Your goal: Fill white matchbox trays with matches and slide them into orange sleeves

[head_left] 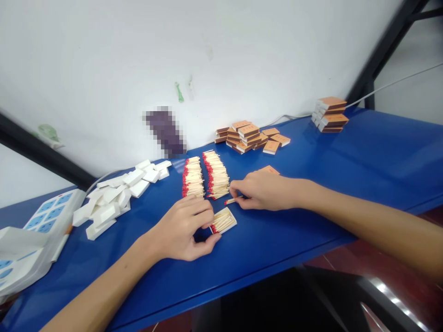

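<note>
My left hand (188, 227) grips the left end of a small white matchbox tray (232, 224) between thumb and fingers. Red-headed matches (223, 220) lie in that tray, their heads toward my left hand. To the right, my right hand (254, 190) pinches a match (231, 201) just above the table, with its red head pointing left. Beyond the hands are two long rows of matches, a left row (194, 177) and a right row (216, 173), heads to the left. An orange matchbox sleeve or box (270, 170) is partly hidden behind my right hand.
White empty trays (110, 193) are heaped on the left of the blue table (277, 240). Orange matchboxes (247, 133) are piled by the wall, and a stacked group of boxes (330, 114) stands at the far right. White-and-blue packages (51, 214) sit at the left edge.
</note>
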The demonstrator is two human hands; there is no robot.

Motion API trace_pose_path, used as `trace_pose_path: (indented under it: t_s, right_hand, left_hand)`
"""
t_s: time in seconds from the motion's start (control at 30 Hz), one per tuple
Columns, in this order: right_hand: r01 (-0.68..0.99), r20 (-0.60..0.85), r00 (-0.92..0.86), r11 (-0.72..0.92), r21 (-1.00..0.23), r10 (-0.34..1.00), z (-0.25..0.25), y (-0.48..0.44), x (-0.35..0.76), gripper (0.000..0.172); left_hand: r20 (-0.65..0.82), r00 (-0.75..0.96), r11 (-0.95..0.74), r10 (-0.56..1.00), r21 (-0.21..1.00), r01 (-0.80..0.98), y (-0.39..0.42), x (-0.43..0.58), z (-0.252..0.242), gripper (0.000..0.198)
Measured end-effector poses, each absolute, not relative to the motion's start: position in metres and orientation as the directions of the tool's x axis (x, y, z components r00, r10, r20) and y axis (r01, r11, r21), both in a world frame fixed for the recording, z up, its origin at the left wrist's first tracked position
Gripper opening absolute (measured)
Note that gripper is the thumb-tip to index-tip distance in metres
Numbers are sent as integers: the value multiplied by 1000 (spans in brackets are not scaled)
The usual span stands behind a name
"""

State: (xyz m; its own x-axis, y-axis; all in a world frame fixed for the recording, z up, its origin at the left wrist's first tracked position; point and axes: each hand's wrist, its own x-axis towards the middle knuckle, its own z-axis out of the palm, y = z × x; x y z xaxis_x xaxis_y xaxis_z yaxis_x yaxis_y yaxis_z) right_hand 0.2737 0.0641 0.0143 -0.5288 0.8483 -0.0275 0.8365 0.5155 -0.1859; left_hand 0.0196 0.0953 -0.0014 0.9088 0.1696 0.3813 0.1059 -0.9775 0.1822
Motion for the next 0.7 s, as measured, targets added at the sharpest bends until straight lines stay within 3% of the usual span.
trace_pose_path:
  t_s: [0.17, 0.43, 0.7]
  right_hand:
    - [852, 7, -482, 471, -228, 876, 19, 64, 276, 7]
    - [562, 94, -663, 577, -593, 743, 15, 58, 264, 3]
    - [551, 52, -653, 521, -652, 756, 14, 55, 257, 6]
  left_hand:
    - [398, 900, -977, 179, 182, 114, 95, 19, -2, 18]
    - [415, 887, -975, 202, 166, 144, 96, 20, -4, 20]
    - [450, 877, -985, 166, 114, 128, 97, 22, -6, 19]
